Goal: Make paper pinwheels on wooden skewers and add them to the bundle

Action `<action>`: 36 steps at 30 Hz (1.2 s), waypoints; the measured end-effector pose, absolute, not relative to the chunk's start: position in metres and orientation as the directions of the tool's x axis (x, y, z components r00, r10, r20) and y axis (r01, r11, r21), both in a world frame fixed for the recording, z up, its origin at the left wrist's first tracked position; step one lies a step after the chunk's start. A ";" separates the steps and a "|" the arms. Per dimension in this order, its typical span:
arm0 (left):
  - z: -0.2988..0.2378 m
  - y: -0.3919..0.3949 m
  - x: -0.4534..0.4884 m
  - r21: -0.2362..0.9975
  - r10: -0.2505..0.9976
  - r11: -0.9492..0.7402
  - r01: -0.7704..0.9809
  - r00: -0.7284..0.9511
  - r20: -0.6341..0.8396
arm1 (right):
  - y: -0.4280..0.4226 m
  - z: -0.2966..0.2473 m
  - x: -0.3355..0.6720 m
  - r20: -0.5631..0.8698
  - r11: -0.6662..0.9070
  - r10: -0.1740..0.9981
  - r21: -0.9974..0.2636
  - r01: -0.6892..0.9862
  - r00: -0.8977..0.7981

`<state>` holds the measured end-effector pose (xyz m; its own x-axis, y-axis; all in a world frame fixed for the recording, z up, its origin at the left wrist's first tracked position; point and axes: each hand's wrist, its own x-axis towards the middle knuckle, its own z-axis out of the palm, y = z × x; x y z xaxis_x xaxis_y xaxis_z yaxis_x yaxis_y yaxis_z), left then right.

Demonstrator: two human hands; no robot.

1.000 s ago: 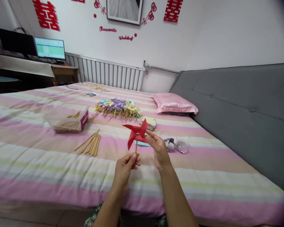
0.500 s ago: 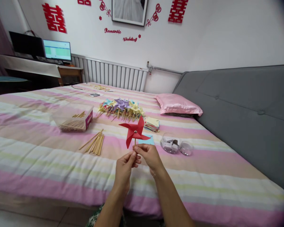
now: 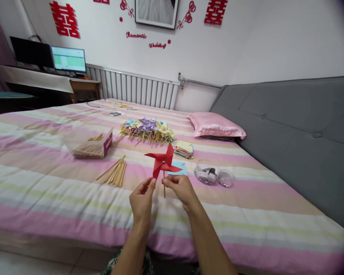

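A red paper pinwheel point(image 3: 163, 162) on a thin wooden stick is held up over the striped bed point(image 3: 246, 214). My right hand point(image 3: 180, 189) pinches the stick just below the paper wheel. My left hand point(image 3: 141, 196) is beside it on the left, its fingertips touching the lower left blade of the pinwheel. A blue paper square point(image 3: 179, 168) lies on the bed right behind the pinwheel.
A loose bundle of wooden sticks point(image 3: 114, 172) lies left of my hands, beyond it a clear box of sticks point(image 3: 88, 143). A pile of finished pinwheels point(image 3: 146, 130), a stack of paper squares point(image 3: 185, 149) and small clear containers point(image 3: 213, 175) lie further back. A pink pillow point(image 3: 216, 126) rests against the grey headboard point(image 3: 289, 126).
My left hand let go of the stick's lower end and moved up to a blade. My right hand came down off the wheel onto the stick.
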<state>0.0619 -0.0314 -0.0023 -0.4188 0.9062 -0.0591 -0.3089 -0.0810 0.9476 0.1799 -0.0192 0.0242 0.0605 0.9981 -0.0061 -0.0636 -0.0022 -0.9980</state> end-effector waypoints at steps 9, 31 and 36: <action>0.001 -0.033 0.064 0.932 0.916 -0.057 -0.359 -0.389 -0.094 | -0.018 0.020 0.177 0.004 0.004 1.000 -1.000 -0.012 0.012; 0.003 -0.034 0.062 0.942 0.947 -0.119 -0.313 -0.321 0.013 | -0.019 0.024 0.184 0.031 0.031 0.999 -0.999 -0.032 -0.007; 0.004 -0.035 0.063 0.955 0.945 -0.081 -0.287 -0.326 -0.018 | -0.021 0.028 0.183 -0.004 -0.004 1.000 -0.998 -0.060 -0.011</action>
<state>0.0626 -0.0350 0.0042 -0.3258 0.9453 -0.0177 -0.2867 -0.0810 0.9546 0.1829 -0.0209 0.0279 -0.0115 0.9999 -0.0036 -0.0598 -0.0043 -0.9982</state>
